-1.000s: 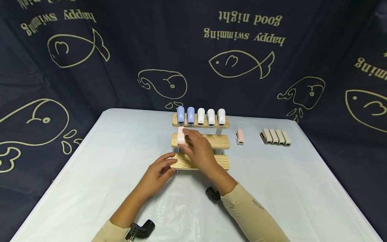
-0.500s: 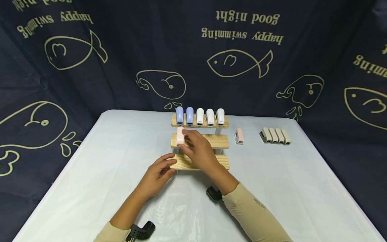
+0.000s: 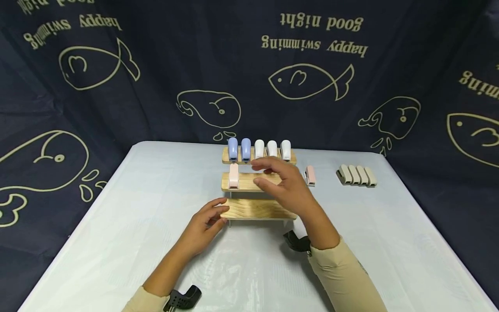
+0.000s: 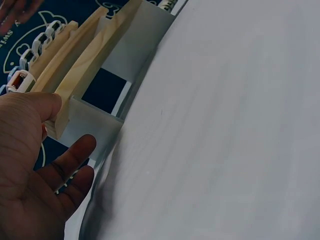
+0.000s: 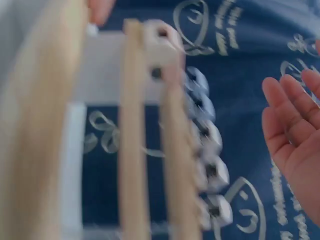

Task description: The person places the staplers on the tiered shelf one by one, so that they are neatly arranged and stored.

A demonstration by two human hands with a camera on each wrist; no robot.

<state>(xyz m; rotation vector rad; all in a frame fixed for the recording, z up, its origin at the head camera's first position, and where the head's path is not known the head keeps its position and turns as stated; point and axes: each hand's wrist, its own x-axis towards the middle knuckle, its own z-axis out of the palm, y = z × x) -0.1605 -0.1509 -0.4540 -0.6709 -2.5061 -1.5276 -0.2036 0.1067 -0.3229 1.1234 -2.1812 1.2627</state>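
Observation:
A pink mini stapler (image 3: 233, 177) stands at the left end of the middle board of a three-tier wooden display stand (image 3: 257, 209). Just right of it, my right hand (image 3: 286, 184) hovers over that board, fingers spread and holding nothing. In the right wrist view the right hand (image 5: 295, 135) is apart from the stand. My left hand (image 3: 202, 227) holds the left end of the lowest board; the left wrist view shows the thumb (image 4: 47, 106) against its end. Another pink stapler (image 3: 310, 175) lies on the table right of the stand, partly behind my right hand.
On the top board stand two blue staplers (image 3: 239, 149) and three white staplers (image 3: 286, 150). Several beige staplers (image 3: 356, 175) sit in a row at the right of the white table (image 3: 390, 242). A dark printed curtain (image 3: 249, 47) hangs behind.
My right hand has let go of the pink stapler on the middle board and moved right, away from it. My left hand stays at the stand's lowest board.

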